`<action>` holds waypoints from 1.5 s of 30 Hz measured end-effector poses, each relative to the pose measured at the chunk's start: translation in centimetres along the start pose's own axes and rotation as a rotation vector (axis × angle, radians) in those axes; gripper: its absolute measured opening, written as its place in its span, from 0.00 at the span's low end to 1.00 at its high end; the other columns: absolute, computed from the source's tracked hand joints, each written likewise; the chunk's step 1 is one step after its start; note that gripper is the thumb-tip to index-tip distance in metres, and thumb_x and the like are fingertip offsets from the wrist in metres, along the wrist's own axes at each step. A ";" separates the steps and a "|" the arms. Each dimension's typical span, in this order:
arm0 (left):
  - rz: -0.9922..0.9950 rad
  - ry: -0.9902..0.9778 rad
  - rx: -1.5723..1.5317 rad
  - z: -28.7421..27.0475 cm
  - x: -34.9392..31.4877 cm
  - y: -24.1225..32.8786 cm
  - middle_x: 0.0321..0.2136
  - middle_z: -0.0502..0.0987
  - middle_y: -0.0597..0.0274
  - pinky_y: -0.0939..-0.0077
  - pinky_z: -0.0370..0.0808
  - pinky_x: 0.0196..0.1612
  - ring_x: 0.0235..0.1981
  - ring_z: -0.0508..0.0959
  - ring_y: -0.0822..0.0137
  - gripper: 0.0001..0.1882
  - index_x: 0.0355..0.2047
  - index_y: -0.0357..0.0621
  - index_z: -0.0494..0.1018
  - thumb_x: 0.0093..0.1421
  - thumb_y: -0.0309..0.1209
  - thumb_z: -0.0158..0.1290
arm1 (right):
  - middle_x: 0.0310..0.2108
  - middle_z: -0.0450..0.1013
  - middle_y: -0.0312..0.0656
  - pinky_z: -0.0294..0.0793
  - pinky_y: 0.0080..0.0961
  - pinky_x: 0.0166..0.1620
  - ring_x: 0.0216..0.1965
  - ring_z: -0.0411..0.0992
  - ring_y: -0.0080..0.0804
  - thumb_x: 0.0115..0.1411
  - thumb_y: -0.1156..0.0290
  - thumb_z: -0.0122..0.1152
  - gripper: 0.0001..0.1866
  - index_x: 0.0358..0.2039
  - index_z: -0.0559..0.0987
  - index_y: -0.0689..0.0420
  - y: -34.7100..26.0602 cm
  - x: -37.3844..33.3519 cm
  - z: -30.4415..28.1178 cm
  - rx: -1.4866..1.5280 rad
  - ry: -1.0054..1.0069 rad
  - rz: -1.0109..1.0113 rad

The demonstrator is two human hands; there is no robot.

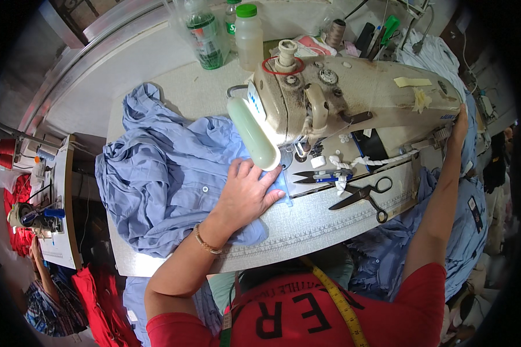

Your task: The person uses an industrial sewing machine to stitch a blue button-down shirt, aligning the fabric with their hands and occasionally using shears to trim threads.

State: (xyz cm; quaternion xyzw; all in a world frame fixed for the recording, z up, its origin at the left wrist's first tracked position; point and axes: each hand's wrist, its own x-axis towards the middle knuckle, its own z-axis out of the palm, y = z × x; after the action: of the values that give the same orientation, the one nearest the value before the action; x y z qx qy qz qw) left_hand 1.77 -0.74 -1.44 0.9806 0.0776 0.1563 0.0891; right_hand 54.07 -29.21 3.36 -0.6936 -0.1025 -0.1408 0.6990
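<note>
My left hand (252, 188) lies palm down on a light blue shirt (179, 156), its fingers spread beside the needle area of a sewing machine (364, 87). Under those fingers the cloth runs toward the presser foot, and a paler blue piece (283, 194) shows at its edge. A glowing pale green lamp (252, 136) hides part of the sewing spot. Reaching to the machine's far right end, my right hand (458, 132) touches the end where the handwheel would sit. Its fingers are mostly hidden there, so their grip cannot be made out.
Black scissors (362, 195), thread snips (321, 176) and a white cord (388, 157) lie right of the needle. Bottles (249, 40) and a thread cone (336, 33) stand behind. Blue garments (382, 254) hang at the right. Another person's arm (43, 269) shows far left at another machine.
</note>
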 end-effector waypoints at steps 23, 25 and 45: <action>-0.015 -0.008 0.018 0.2 0.0 0.2 0.52 0.70 0.54 0.60 0.65 0.54 0.49 0.69 0.55 0.27 0.52 0.43 0.71 0.59 0.48 0.52 | 0.46 0.73 0.41 0.68 0.28 0.50 0.45 0.71 0.30 0.65 0.50 0.53 0.26 0.51 0.73 0.60 4.1 0.9 -1.3 0.287 -0.081 0.070; -0.025 -0.013 0.025 0.2 -0.1 0.2 0.52 0.70 0.54 0.60 0.64 0.54 0.49 0.69 0.55 0.27 0.52 0.44 0.71 0.59 0.48 0.52 | 0.45 0.73 0.41 0.68 0.28 0.50 0.45 0.71 0.31 0.65 0.50 0.53 0.26 0.51 0.73 0.61 3.6 0.3 -0.6 0.284 -0.095 0.082; -0.002 0.015 0.023 0.4 -0.2 0.1 0.52 0.70 0.54 0.59 0.64 0.53 0.49 0.68 0.54 0.27 0.52 0.44 0.70 0.59 0.48 0.52 | 0.51 0.70 0.40 0.66 0.33 0.54 0.52 0.68 0.35 0.66 0.48 0.50 0.28 0.56 0.69 0.58 5.5 -3.8 -0.5 0.367 -0.186 0.081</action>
State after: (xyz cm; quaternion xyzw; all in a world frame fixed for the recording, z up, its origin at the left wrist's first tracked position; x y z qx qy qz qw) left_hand 1.73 -0.97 -1.84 0.9803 0.0811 0.1627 0.0775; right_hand 52.34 -29.52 -3.14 -0.5683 -0.1625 -0.0267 0.8062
